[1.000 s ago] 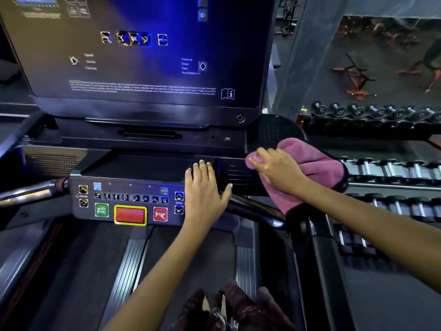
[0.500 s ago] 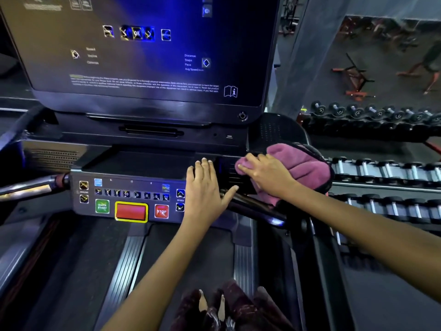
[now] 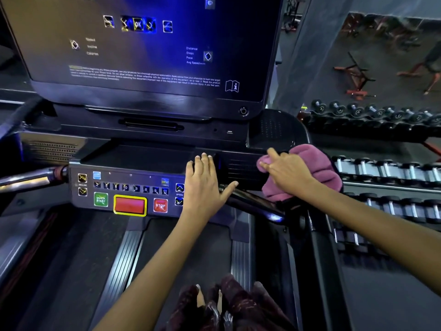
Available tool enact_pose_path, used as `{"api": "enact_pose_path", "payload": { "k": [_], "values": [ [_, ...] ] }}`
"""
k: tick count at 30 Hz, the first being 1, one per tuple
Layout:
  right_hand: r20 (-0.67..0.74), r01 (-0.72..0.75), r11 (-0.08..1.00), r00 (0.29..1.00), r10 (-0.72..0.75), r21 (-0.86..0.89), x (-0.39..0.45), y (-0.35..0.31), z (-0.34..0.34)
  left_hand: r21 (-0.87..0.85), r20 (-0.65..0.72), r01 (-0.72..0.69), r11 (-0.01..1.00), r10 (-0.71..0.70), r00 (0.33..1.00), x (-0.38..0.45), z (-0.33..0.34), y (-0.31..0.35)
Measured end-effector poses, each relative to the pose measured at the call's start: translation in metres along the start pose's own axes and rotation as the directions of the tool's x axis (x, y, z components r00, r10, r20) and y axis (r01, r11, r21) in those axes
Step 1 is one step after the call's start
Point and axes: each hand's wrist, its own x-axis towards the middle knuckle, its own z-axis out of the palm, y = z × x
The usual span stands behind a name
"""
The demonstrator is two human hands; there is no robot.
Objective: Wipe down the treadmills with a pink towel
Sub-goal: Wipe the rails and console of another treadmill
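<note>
belt (image 3: 195,254): lying nearest, running up toward both hands, not being touched right now
left hand (image 3: 205,185): resting flat on the right end of the button panel (image 3: 124,187), fingers straight and relaxed, gripping nothing, basically just bracing
right hand (image 3: 286,174): pressing down on the pink towel (image 3: 317,170), fingers mostly straight across the bunched cloth, so more pushing than clenching
towel spot: sitting under and just past the right palm, on the right side of the console, above the dark handlebar (image 3: 250,201)
doing it well, probably: keeping even pressure, wiping in overlapping passes, working into the vented black part (image 3: 241,167) just left of the cloth
watch-out: keeping the bracing hand off STOP (image 3: 160,205) and QUICK START (image 3: 101,199)
screen (image 3: 148,44): glowing further back, probably needing a lighter touch
dumbbell rack (image 3: 381,168): sitting beyond the towel on the right
</note>
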Motion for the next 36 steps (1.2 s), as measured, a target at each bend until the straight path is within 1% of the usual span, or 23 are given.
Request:
{"api": "enact_pose_path", "payload": {
  "k": [2,4,5,7,10,11,12,14,17,19,22,23,25,27,29,31,33,35,36],
  "values": [
    [0.022,-0.021,1.000,1.000,0.021,-0.006,-0.004,0.007,0.002,0.006,-0.009,0.004,1.000,-0.004,1.000,0.000,0.000,0.000],
    [0.036,-0.043,0.999,0.998,0.042,0.032,-0.003,0.009,0.001,0.006,-0.007,-0.001,1.000,0.001,1.000,-0.001,0.000,0.000],
    [0.003,-0.026,0.999,1.000,0.026,0.047,-0.001,0.008,-0.002,0.007,-0.007,-0.001,1.000,0.001,1.000,-0.001,0.000,0.000],
    [0.004,0.040,0.996,0.999,-0.041,0.078,0.005,0.003,-0.008,0.012,-0.016,-0.002,1.000,0.002,1.000,-0.001,-0.001,0.001],
    [-0.065,0.103,0.975,0.994,-0.092,0.197,0.023,-0.014,-0.018,0.014,-0.012,0.004,1.000,-0.003,1.000,0.000,-0.001,0.001],
    [-0.100,0.125,0.970,0.989,-0.106,0.207,0.030,-0.022,-0.022,0.019,-0.016,0.016,1.000,-0.016,1.000,-0.001,-0.002,0.001],
    [-0.103,0.144,0.968,0.987,-0.125,0.203,0.036,-0.028,-0.026,0.021,-0.021,0.028,0.999,-0.027,0.999,-0.002,-0.002,0.001],
    [-0.078,0.168,0.970,0.985,-0.156,0.178,0.042,-0.035,-0.029,0.024,-0.019,0.019,1.000,-0.019,1.000,-0.003,-0.003,0.001],
    [-0.049,0.205,0.971,0.979,-0.200,0.124,0.031,-0.024,-0.030,-0.007,-0.002,-0.016,1.000,0.016,1.000,-0.002,-0.004,0.001],
    [0.017,0.217,0.970,0.975,-0.220,0.113,0.017,-0.009,-0.024,0.021,-0.007,-0.008,1.000,0.008,1.000,-0.002,-0.004,0.000],
    [0.136,0.189,0.981,0.972,-0.194,0.050,0.000,0.014,-0.019,0.039,-0.009,0.005,0.999,-0.005,1.000,-0.002,-0.002,0.000],
    [0.158,0.179,0.983,0.970,-0.182,0.033,-0.002,0.017,-0.020,0.036,-0.013,0.007,0.999,-0.007,1.000,-0.002,-0.001,0.000],
    [0.178,0.178,0.982,0.966,-0.186,0.059,0.002,0.016,-0.024,0.022,-0.015,0.014,1.000,-0.014,1.000,-0.001,0.000,0.001],
    [0.146,0.210,0.973,0.964,-0.223,0.097,0.008,0.005,-0.027,0.012,-0.010,0.015,1.000,-0.015,1.000,-0.001,0.000,0.002],
    [0.077,0.240,0.963,0.965,-0.250,0.124,0.019,-0.009,-0.023,0.001,-0.005,0.010,1.000,-0.010,1.000,0.000,0.001,0.002],
    [-0.027,0.261,0.953,0.965,-0.260,0.152,0.032,-0.024,-0.021,-0.002,0.003,0.003,1.000,-0.003,1.000,0.000,0.001,0.002],
    [-0.164,0.335,0.927,0.937,-0.308,0.168,0.043,-0.037,-0.019,-0.010,0.009,-0.009,1.000,0.009,1.000,0.000,0.002,0.002],
    [-0.226,0.390,0.912,0.907,-0.356,0.126,0.046,-0.043,-0.013,-0.021,0.016,-0.013,1.000,0.014,1.000,0.001,0.002,0.001],
    [-0.232,0.382,0.919,0.907,-0.352,0.100,0.044,-0.045,-0.007,-0.023,0.019,-0.014,1.000,0.015,1.000,0.001,0.001,0.001]
  ]
}}
